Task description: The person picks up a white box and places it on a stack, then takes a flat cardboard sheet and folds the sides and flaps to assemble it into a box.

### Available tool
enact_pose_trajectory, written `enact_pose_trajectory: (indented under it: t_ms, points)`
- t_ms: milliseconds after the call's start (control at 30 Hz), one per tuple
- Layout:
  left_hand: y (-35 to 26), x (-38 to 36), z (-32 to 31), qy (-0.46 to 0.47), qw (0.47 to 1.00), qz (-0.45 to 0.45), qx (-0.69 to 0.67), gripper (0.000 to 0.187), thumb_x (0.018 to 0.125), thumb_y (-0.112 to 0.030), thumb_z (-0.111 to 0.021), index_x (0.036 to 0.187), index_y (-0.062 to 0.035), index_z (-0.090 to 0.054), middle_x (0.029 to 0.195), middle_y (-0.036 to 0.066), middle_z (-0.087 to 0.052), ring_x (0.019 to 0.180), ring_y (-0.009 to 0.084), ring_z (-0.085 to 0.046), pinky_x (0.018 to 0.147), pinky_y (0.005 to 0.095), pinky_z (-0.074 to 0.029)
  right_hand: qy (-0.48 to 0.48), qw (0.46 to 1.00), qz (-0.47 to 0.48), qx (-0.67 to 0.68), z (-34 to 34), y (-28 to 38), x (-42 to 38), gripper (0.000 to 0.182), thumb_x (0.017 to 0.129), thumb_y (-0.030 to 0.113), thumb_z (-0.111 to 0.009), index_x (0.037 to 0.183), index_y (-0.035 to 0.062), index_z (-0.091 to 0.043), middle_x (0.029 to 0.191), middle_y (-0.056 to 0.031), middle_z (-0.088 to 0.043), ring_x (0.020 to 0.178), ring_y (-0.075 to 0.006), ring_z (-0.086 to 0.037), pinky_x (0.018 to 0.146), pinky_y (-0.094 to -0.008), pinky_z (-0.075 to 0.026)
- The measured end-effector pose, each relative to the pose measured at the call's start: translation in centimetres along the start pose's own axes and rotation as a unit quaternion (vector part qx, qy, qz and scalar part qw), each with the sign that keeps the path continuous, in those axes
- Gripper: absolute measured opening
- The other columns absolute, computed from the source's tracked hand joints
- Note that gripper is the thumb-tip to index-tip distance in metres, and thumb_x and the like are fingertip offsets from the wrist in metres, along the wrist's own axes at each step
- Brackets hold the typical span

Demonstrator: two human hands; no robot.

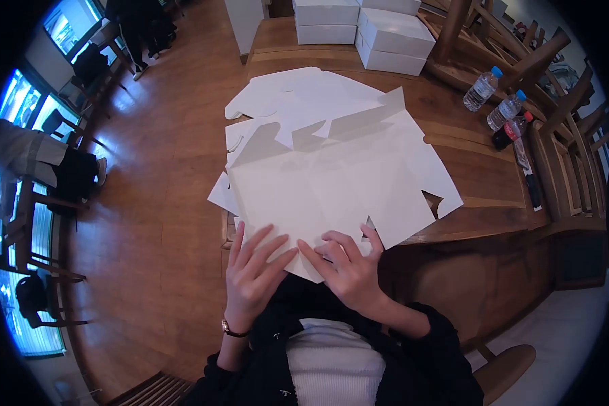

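A white cardboard box blank (304,189) lies unfolded before me, its near corner reaching past the table edge. One long flap on its far side stands raised. My left hand (254,274) rests on the near left edge of the blank, fingers spread. Close beside it, my right hand (348,271) touches the near edge with bent, separated fingers; the two thumbs almost meet. Part of the blank's edge is hidden beneath the right fingers. Further white cardboard sheets (304,88) lie under and behind this blank.
Folded white boxes (394,40) are stacked at the back of the wooden table (446,159). Water bottles (482,89) and a dark drink bottle (511,132) stand at right, near a black marker-like object (533,191) and upturned wooden chairs (568,135). Other people are at left.
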State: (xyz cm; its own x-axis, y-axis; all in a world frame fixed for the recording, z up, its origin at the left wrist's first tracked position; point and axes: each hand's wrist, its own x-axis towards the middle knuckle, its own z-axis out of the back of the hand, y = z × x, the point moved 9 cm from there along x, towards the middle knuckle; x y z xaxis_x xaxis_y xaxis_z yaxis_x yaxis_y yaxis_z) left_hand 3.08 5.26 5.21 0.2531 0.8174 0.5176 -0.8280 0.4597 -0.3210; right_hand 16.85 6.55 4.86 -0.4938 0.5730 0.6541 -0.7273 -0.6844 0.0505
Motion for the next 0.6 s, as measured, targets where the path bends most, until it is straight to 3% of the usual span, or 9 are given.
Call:
enact_pose_trajectory:
  t_ms: [33, 133, 267, 333, 467, 567, 600]
  points:
    - [0.1, -0.1, -0.5, 0.002, 1.000, 0.010, -0.009, 0.031, 0.078, -0.010, -0.080, 0.108, -0.0106, -0.078, 0.121, 0.007, -0.072, 0.126, 0.0321, -0.062, 0.119, 0.0600, -0.036, 0.024, 0.999, 0.023, 0.018, -0.9, 0.0, 0.1, 0.034, 0.085, 0.015, -0.069, 0.118, 0.0138, -0.076, 0.093, 0.0000, -0.059, 0.102, -0.0126, -0.064, 0.112, -0.0554, -0.036]
    - [0.8, -0.4, -1.4, 0.029, 0.999, 0.038, -0.027, 0.031, 0.079, -0.006, -0.078, 0.110, -0.0101, -0.078, 0.117, 0.006, -0.073, 0.120, 0.0278, -0.067, 0.118, 0.0560, -0.038, 0.095, 0.991, 0.058, 0.076, -2.2, -0.7, 0.1, 0.029, 0.085, 0.014, -0.069, 0.114, 0.0126, -0.075, 0.097, 0.0000, -0.062, 0.104, -0.0135, -0.065, 0.113, -0.0508, -0.037]
    - [1.4, -0.4, -1.6, 0.051, 0.991, 0.095, -0.082, 0.029, 0.081, -0.006, -0.078, 0.110, -0.0076, -0.076, 0.114, 0.008, -0.074, 0.118, 0.0280, -0.068, 0.118, 0.0525, -0.040, 0.135, 0.965, 0.046, 0.221, -2.2, -2.7, 0.7, 0.019, 0.087, 0.015, -0.071, 0.106, 0.0127, -0.074, 0.099, -0.0002, -0.067, 0.102, -0.0156, -0.066, 0.109, -0.0436, -0.040]
    - [1.4, 0.0, -1.5, 0.028, 0.994, 0.077, -0.076, 0.023, 0.083, -0.006, -0.078, 0.106, -0.0047, -0.075, 0.108, 0.008, -0.074, 0.111, 0.0287, -0.070, 0.112, 0.0502, -0.046, 0.143, 0.947, 0.017, 0.286, -2.4, -3.7, 1.2, 0.014, 0.089, 0.017, -0.073, 0.103, 0.0128, -0.073, 0.099, -0.0007, -0.068, 0.101, -0.0168, -0.066, 0.104, -0.0412, -0.043]
    - [2.8, -0.1, -2.0, -0.057, 0.987, 0.112, -0.096, 0.016, 0.087, -0.003, -0.076, 0.101, -0.0012, -0.071, 0.092, 0.010, -0.072, 0.097, 0.0296, -0.071, 0.096, 0.0461, -0.055, 0.169, 0.933, -0.053, 0.313, -4.8, -5.0, 2.2, 0.022, 0.093, 0.021, -0.074, 0.112, 0.0121, -0.070, 0.099, -0.0035, -0.069, 0.098, -0.0201, -0.065, 0.094, -0.0415, -0.045]
    - [4.5, -1.0, -2.9, -0.096, 0.952, 0.250, -0.145, 0.012, 0.087, 0.002, -0.075, 0.095, -0.0019, -0.068, 0.094, 0.013, -0.070, 0.089, 0.0333, -0.069, 0.079, 0.0435, -0.056, 0.187, 0.932, -0.114, 0.289, -6.7, -5.3, 3.2, 0.034, 0.093, 0.024, -0.074, 0.124, 0.0106, -0.065, 0.104, -0.0069, -0.066, 0.097, -0.0238, -0.063, 0.090, -0.0400, -0.045]
    - [4.1, -0.7, -2.8, -0.119, 0.957, 0.233, -0.128, 0.013, 0.086, 0.002, -0.075, 0.097, -0.0015, -0.069, 0.097, 0.014, -0.069, 0.090, 0.0335, -0.069, 0.080, 0.0435, -0.055, 0.168, 0.940, -0.114, 0.275, -6.7, -5.1, 3.7, 0.040, 0.094, 0.026, -0.073, 0.129, 0.0102, -0.061, 0.105, -0.0089, -0.063, 0.098, -0.0255, -0.061, 0.088, -0.0401, -0.046]
